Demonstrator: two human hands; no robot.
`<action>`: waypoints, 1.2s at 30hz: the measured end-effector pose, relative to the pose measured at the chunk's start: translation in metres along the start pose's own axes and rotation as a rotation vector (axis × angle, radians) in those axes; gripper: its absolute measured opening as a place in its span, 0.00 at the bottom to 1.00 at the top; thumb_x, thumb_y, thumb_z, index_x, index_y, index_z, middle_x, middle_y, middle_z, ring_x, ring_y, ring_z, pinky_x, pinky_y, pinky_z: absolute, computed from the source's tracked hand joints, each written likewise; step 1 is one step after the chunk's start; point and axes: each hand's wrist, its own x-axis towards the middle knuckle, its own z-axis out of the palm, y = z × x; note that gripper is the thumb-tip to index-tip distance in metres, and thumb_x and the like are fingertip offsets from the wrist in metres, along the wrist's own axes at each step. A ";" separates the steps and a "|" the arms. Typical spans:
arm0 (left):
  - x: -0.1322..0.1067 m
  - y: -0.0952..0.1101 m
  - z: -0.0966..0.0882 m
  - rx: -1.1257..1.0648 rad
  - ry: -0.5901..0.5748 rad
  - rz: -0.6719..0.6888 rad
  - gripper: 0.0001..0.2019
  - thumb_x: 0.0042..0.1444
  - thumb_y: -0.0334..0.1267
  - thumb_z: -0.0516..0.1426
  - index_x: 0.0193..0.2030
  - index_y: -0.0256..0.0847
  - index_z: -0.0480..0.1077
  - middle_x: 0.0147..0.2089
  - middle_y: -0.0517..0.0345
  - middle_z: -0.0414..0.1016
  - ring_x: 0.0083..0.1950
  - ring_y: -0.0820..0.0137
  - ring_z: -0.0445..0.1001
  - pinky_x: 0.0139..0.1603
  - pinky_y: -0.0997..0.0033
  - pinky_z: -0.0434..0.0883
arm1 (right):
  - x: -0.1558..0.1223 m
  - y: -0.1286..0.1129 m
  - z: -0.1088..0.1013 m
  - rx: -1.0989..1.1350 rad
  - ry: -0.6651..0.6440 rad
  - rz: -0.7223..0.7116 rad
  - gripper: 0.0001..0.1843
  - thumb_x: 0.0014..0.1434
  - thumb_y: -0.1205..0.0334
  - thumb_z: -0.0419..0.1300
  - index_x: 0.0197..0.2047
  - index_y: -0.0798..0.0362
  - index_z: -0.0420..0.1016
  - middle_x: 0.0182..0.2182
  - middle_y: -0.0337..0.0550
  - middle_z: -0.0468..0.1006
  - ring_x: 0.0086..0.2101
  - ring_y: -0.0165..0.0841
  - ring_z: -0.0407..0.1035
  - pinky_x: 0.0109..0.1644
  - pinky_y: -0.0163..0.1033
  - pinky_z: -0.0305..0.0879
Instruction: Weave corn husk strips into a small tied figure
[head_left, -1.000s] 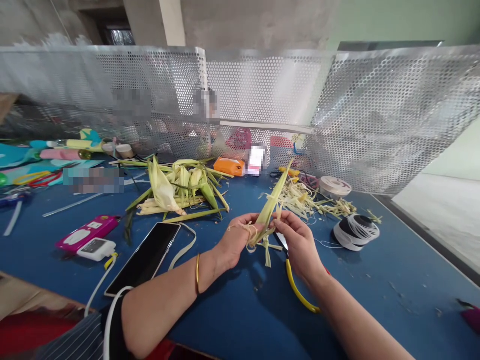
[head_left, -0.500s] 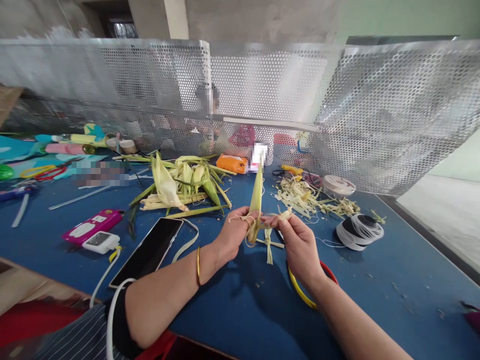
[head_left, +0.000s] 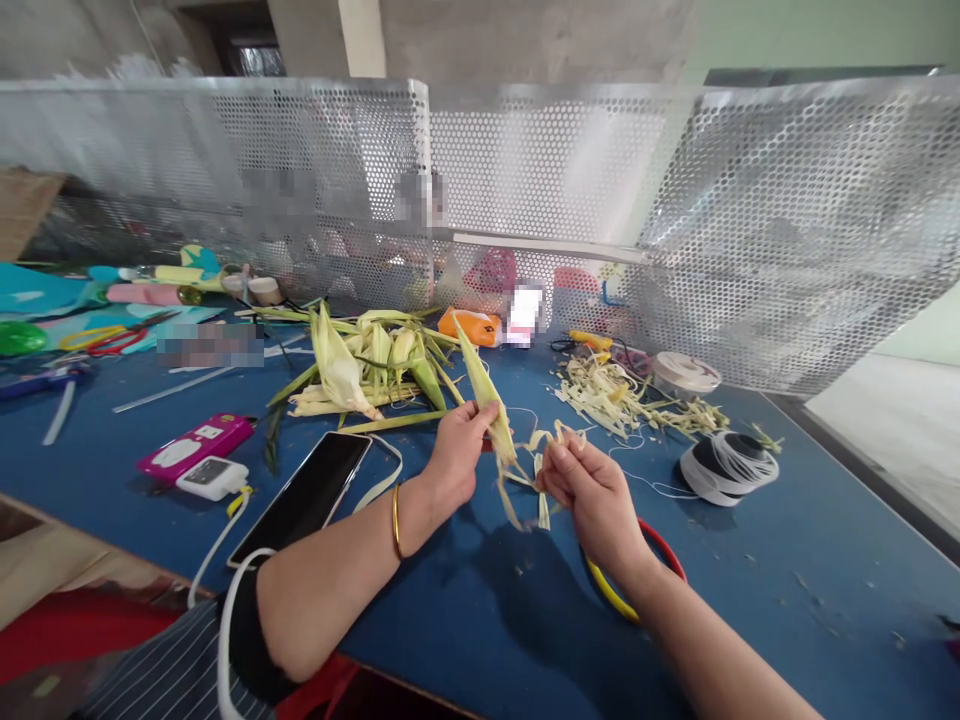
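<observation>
My left hand [head_left: 454, 455] is closed around the lower part of a folded pale green leaf piece [head_left: 484, 390], whose tip points up and to the left. My right hand [head_left: 589, 490] pinches thin pale leaf strips [head_left: 536, 470] that hang from the base of that piece. Both hands hover just above the blue table [head_left: 480, 620]. Under my right wrist lie scissors with yellow and red handles [head_left: 626, 590]. A gold bangle [head_left: 394, 520] sits on my left wrist.
A pile of green and pale leaves [head_left: 360, 365] lies behind my left hand, and leaf scraps [head_left: 622, 400] behind my right. A spool of white thread [head_left: 724, 465], a black phone [head_left: 304, 495], a pink device [head_left: 195, 445] and an orange box [head_left: 469, 325] are on the table. A perforated metal screen [head_left: 570, 200] stands at the back.
The leaf piece has swung from leaning right, through upright, to leaning left. My right hand has pulled the strips down and away from the piece.
</observation>
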 end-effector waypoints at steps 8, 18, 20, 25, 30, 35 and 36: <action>0.018 0.008 -0.009 -0.006 0.188 0.062 0.17 0.40 0.47 0.67 0.27 0.38 0.67 0.22 0.63 0.68 0.23 0.74 0.67 0.23 0.74 0.66 | -0.007 -0.008 0.002 -0.004 0.002 0.106 0.22 0.55 0.42 0.64 0.26 0.52 0.66 0.16 0.27 0.52 0.16 0.22 0.42 0.18 0.31 0.42; -0.019 0.000 0.007 0.123 -0.132 -0.065 0.17 0.43 0.50 0.66 0.29 0.37 0.73 0.25 0.61 0.69 0.25 0.73 0.67 0.24 0.74 0.67 | 0.007 -0.006 -0.011 -0.295 0.188 -0.052 0.28 0.46 0.54 0.70 0.51 0.50 0.73 0.17 0.27 0.56 0.20 0.27 0.52 0.24 0.34 0.52; -0.025 -0.002 0.008 0.168 -0.208 -0.070 0.17 0.44 0.50 0.66 0.30 0.36 0.74 0.25 0.61 0.70 0.25 0.74 0.66 0.25 0.75 0.65 | 0.006 -0.006 -0.009 -0.333 0.120 -0.089 0.22 0.47 0.52 0.68 0.45 0.51 0.77 0.18 0.29 0.58 0.21 0.28 0.53 0.26 0.35 0.53; -0.021 -0.006 0.006 0.186 -0.258 -0.069 0.17 0.43 0.49 0.67 0.30 0.35 0.75 0.27 0.58 0.73 0.26 0.72 0.68 0.25 0.74 0.64 | 0.003 -0.003 -0.012 -0.338 -0.008 -0.101 0.23 0.57 0.43 0.59 0.22 0.51 0.65 0.18 0.33 0.58 0.22 0.28 0.50 0.25 0.35 0.50; 0.001 -0.004 -0.004 0.081 0.060 -0.064 0.14 0.43 0.46 0.66 0.26 0.37 0.71 0.23 0.62 0.68 0.23 0.74 0.66 0.23 0.75 0.64 | 0.005 -0.021 -0.034 -0.205 -0.264 -0.003 0.21 0.57 0.50 0.59 0.20 0.50 0.57 0.18 0.33 0.54 0.20 0.27 0.46 0.23 0.36 0.46; 0.004 0.001 -0.005 0.057 0.051 -0.141 0.13 0.45 0.44 0.65 0.29 0.35 0.73 0.23 0.60 0.69 0.23 0.75 0.66 0.23 0.75 0.63 | 0.011 -0.053 -0.063 -0.540 0.342 -0.642 0.16 0.62 0.55 0.52 0.24 0.49 0.69 0.28 0.42 0.65 0.35 0.38 0.64 0.40 0.42 0.58; 0.001 0.002 -0.004 0.060 0.004 -0.161 0.13 0.46 0.44 0.65 0.30 0.35 0.75 0.24 0.60 0.69 0.24 0.75 0.67 0.23 0.76 0.62 | 0.013 -0.057 -0.070 -0.783 0.485 -0.684 0.15 0.62 0.56 0.53 0.28 0.50 0.74 0.32 0.44 0.67 0.37 0.40 0.64 0.43 0.44 0.57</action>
